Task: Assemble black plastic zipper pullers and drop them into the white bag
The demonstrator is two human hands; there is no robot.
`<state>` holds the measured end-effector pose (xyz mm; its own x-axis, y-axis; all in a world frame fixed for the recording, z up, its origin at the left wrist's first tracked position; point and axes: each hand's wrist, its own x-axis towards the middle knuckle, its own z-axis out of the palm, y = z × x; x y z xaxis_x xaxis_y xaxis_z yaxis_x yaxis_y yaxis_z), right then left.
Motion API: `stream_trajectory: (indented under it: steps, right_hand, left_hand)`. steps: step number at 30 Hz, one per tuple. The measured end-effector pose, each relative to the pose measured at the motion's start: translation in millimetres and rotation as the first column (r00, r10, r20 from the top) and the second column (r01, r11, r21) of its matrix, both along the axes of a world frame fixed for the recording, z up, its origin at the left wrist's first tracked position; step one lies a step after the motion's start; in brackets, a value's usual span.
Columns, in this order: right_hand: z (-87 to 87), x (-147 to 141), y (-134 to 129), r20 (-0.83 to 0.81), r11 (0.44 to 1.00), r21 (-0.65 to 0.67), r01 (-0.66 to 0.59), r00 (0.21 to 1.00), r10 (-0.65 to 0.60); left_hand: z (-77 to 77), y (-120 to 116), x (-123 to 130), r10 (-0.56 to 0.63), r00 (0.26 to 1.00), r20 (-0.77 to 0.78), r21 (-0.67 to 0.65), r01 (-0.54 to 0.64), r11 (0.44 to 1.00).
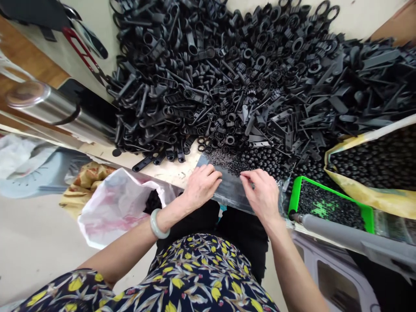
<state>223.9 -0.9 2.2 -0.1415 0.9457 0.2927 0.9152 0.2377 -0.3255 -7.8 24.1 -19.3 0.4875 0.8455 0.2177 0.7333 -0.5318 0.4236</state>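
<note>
Over the table's front edge, my left hand (202,184) has its fingers curled and pressed together. To its right my right hand (262,193) is closed in a pinch, thumb against the fingers. Whatever either one grips is too small or hidden to make out. Just beyond the fingertips lie tiny brownish metal-looking pieces (215,160) and small black beads (262,159), on a dark mat (227,190). Behind them rises a large heap of black plastic parts: long arm-like pieces (177,97), rings (230,139) and flat wedge-shaped pieces (286,117).
A green tray (295,197) of small black pieces sits at the right, beside a yellow-edged sack (344,175) of black balls. A grey tool handle (338,229) crosses below. On the left are a steel flask (55,108), scissors (82,50) and an open white bag (112,208).
</note>
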Motion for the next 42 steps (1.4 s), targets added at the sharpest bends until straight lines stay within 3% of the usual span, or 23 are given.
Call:
stream_trajectory:
  steps: [5,12,16,19,22,24,26,34,42]
  right_hand:
    - [-7.6,-15,11,0.113,0.998,-0.017,-0.068,0.991,0.07]
    - [1.4,0,18,0.053,1.0,0.009,-0.023,0.998,0.023]
    - [-2.3,-5,18,0.203,0.989,-0.018,-0.149,0.968,0.149]
    - [-6.2,-13,19,0.293,0.987,-0.007,-0.159,0.944,0.154]
    - [-5.1,-17,22,0.321,0.986,-0.003,-0.165,0.934,0.158]
    - [-2.8,-18,23,0.324,0.984,-0.013,-0.177,0.93,0.172]
    - [-1.5,-20,23,0.32,0.984,-0.021,-0.179,0.931,0.176]
    - [-6.9,-25,27,0.295,0.991,0.01,-0.136,0.947,0.127]
    - [-2.7,-8,1,-0.053,0.996,0.003,-0.091,0.994,0.091]
  left_hand:
    - [2.7,-6,6,0.01,0.999,-0.035,-0.025,-0.011,1.0]
    - [0.4,-5,10,-0.004,1.0,0.008,-0.023,0.004,1.0]
    - [3.2,-5,11,0.039,0.975,0.22,-0.128,-0.011,0.992]
    - [8.8,-7,10,0.215,0.864,0.456,-0.38,-0.03,0.925]
    - [13.6,-8,10,0.464,0.707,0.534,-0.665,0.013,0.746]
    - [15.3,-6,10,0.565,0.62,0.544,-0.756,0.071,0.651]
    - [16.4,-3,10,0.615,0.563,0.552,-0.787,0.108,0.607]
    - [19.8,1,8,0.664,0.481,0.572,-0.806,0.176,0.566]
    - [19.0,3,7,0.693,0.422,0.585,-0.801,0.161,0.577]
